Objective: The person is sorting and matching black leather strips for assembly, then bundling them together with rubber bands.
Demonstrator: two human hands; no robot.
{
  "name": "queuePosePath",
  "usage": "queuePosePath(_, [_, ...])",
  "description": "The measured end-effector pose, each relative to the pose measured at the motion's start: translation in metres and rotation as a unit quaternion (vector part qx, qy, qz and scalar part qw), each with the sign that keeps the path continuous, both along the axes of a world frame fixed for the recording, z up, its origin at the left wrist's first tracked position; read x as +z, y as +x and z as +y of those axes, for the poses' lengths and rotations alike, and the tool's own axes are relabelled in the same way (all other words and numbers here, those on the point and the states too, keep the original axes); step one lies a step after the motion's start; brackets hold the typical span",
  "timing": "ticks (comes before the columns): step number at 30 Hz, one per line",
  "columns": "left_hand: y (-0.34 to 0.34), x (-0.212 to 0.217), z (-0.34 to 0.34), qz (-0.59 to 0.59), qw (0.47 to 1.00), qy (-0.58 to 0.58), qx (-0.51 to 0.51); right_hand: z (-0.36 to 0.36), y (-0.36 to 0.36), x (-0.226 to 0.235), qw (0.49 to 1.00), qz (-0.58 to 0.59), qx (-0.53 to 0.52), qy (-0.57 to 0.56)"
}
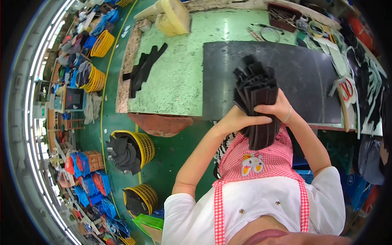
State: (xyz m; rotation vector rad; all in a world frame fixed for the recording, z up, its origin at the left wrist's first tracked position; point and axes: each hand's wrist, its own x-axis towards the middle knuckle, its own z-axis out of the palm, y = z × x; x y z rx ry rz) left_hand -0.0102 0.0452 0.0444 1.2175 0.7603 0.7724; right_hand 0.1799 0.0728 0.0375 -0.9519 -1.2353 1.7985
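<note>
Left hand (pixel 239 119) and right hand (pixel 277 108) both grasping a fanned stack of dark grey flat cut pieces (pixel 256 98), held above a black rubber mat (pixel 310 73) on the worn green worktable (pixel 179 77), yellow plastic basket (pixel 143 145) of dark scraps on the floor

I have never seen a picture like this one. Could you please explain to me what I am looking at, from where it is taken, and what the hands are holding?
The picture comes from a wide fisheye camera worn on a person's head, looking down, so straight edges bend near the rim. No machine is here: two bare hands do the work. The left hand and the right hand together grip a stack of dark flat pieces, held upright above the red checked apron. Ahead stands a green worktable with a large black mat, a small pile of dark cut pieces and red-handled scissors. On the floor at left, yellow baskets hold more dark pieces.
</note>
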Motion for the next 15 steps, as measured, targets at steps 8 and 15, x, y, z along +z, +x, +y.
queuePosePath(8, [-0.003, -0.025, -0.016, -0.139, 0.955, -0.166, 0.202, -0.003, 0.001, -0.009, 1.0, 0.014, -0.008, -0.012])
queuePosePath(15, [-0.02, 0.005, -0.015, -0.066, 0.974, -0.049, 0.21, -0.009, 0.017, 0.004, 0.995, 0.041, -0.015, -0.088])
